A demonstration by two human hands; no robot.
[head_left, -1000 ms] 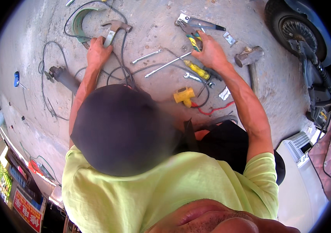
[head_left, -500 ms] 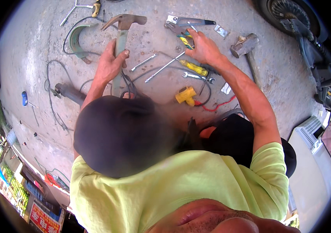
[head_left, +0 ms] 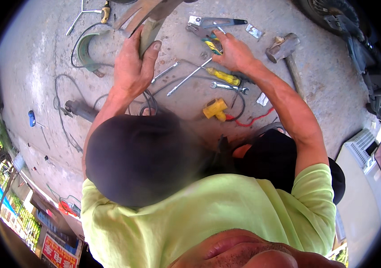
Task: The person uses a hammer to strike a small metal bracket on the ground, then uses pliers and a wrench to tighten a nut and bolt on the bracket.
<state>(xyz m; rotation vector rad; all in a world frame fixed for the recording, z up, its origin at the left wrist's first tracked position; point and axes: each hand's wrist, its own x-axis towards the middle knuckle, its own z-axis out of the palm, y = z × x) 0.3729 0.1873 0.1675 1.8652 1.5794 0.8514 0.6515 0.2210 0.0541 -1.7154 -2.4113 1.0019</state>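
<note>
My left hand (head_left: 132,62) grips the handle of a claw hammer (head_left: 148,31), lifted off the ground; its rusty head points up and left at the top of the view. My right hand (head_left: 235,53) reaches to the concrete floor, fingers closed around green-and-yellow-handled pliers (head_left: 211,43) beside a flat metal tool (head_left: 217,21). Just below that hand lie a yellow-handled screwdriver (head_left: 224,77), a small wrench (head_left: 229,87) and a thin metal rod (head_left: 189,77). A dark blurred shape and a lime-green shirt fill the lower middle.
A sledgehammer (head_left: 285,48) lies right of my right hand. A yellow plastic part (head_left: 215,108) with red wire, black cables (head_left: 148,100), a curved grey-green metal piece (head_left: 85,51) and a cross wrench (head_left: 81,13) lie around. A motorcycle wheel (head_left: 329,13) is upper right, a white box (head_left: 362,149) at right.
My left hand took the hammer from the ground and raised it toward the camera. My right hand stayed at the pliers. The view moved closer to the floor.
</note>
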